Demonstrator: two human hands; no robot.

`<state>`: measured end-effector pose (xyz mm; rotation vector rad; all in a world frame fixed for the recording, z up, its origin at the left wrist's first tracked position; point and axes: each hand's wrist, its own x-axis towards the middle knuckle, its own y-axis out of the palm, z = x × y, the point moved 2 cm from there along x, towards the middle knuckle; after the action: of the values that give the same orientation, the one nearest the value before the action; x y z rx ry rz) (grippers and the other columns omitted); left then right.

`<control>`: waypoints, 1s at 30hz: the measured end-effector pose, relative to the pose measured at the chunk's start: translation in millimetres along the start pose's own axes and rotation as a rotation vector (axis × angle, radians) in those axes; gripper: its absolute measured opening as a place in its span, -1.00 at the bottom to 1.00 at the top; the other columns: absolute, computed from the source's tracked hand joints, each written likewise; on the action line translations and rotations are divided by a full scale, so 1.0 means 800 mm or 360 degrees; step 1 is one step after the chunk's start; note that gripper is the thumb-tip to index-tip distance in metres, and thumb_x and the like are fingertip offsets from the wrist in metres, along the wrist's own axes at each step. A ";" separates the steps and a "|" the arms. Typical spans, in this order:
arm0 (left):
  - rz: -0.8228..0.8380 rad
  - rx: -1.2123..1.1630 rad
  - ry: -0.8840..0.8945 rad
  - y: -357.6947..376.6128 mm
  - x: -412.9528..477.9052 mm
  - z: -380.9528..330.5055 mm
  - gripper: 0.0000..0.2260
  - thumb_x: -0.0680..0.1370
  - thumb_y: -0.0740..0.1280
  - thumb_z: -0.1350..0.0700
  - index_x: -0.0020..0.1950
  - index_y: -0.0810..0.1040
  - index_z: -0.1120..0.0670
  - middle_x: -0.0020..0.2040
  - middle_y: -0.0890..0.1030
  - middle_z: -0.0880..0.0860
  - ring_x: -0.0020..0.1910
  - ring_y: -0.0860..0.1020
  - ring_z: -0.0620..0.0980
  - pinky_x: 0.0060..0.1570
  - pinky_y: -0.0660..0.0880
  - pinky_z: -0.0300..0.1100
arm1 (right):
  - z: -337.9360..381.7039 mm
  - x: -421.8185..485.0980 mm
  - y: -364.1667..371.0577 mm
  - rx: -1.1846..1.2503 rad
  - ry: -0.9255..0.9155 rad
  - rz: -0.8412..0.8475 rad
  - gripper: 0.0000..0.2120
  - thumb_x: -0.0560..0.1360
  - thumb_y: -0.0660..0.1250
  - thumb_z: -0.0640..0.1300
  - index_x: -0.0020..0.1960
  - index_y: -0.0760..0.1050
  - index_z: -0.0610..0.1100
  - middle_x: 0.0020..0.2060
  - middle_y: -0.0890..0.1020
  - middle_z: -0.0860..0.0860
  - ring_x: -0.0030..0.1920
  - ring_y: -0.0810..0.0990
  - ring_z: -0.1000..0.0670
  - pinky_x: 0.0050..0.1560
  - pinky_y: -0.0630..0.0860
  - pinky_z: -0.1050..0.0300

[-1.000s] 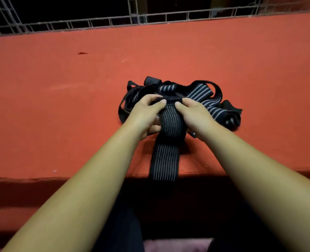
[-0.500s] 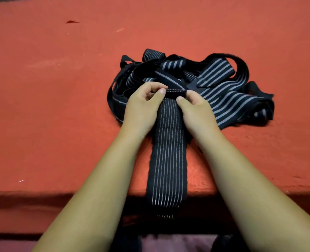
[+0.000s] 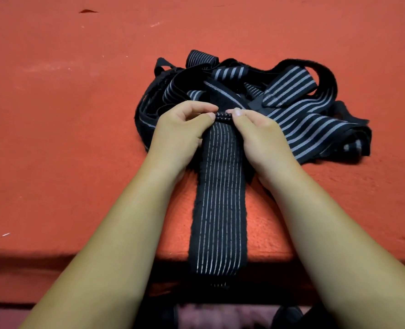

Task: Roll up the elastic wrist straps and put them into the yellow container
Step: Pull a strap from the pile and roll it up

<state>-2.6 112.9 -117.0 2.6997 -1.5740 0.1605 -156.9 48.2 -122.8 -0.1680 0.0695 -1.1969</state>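
A black elastic wrist strap (image 3: pixel 219 210) with thin grey stripes lies flat on the red table, running from my hands toward me and hanging over the near edge. My left hand (image 3: pixel 181 132) and my right hand (image 3: pixel 259 136) pinch its far end from either side, where a small fold or first turn of the strap shows between my fingertips. Behind my hands sits a tangled pile of more black striped straps (image 3: pixel 298 110). No yellow container is in view.
The red table surface (image 3: pixel 66 138) stretches wide to the left and far side. Its near edge (image 3: pixel 54 252) drops to a dark gap in front of me. A small dark mark (image 3: pixel 87 11) lies at the far left.
The camera has tilted down and moved closer, so the fence at the back is out of view. My hands stay at the strap's far end, fingertips drawn closer together over it.
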 end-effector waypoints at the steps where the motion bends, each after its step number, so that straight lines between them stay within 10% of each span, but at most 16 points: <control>1: 0.0019 -0.0046 -0.0020 0.000 -0.001 -0.001 -0.86 0.60 0.47 0.18 0.06 0.79 -0.03 -0.03 0.74 0.02 -0.07 0.67 -0.01 0.07 0.64 0.07 | 0.001 0.001 0.000 0.0012 -0.0006 -0.0006 -0.74 0.71 0.29 0.08 0.19 0.73 0.05 0.02 0.80 0.08 0.10 0.76 0.04 0.33 0.62 -0.19; 10: -0.0005 -0.0091 -0.0111 0.002 -0.003 -0.001 -0.83 0.53 0.52 0.05 0.11 0.78 0.01 0.07 0.79 0.11 0.01 0.73 0.07 0.03 0.61 0.05 | 0.012 -0.007 -0.005 0.0010 -0.0110 0.0002 -0.78 0.75 0.28 -0.12 0.28 0.66 0.03 -0.10 0.73 -0.06 -0.18 0.57 0.00 -0.13 0.54 0.03; 19: -0.0047 0.0173 0.0196 -0.006 -0.002 -0.009 -0.84 0.59 0.52 0.20 0.08 0.79 -0.05 0.01 0.78 0.02 0.04 0.72 -0.04 0.16 0.67 -0.03 | 0.017 -0.009 -0.009 -0.0036 -0.0078 -0.0014 -0.74 0.70 0.31 0.18 0.13 0.73 0.11 0.00 0.79 0.09 0.07 0.76 0.05 0.29 0.64 -0.18; 30: 0.0034 -0.0071 -0.0075 0.008 -0.006 -0.007 -0.82 0.63 0.51 -0.02 0.03 0.80 0.08 0.12 0.69 0.40 -0.03 0.69 0.16 0.22 0.62 0.29 | 0.011 -0.007 -0.016 0.0000 -0.0114 -0.0121 -0.81 0.70 0.34 0.01 0.24 0.69 0.08 0.00 0.77 0.03 -0.04 0.71 0.10 0.09 0.67 -0.07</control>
<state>-10.5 114.2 -112.3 2.6735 -1.5991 0.0616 -169.9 49.8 -112.1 -0.2152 0.0004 -1.2655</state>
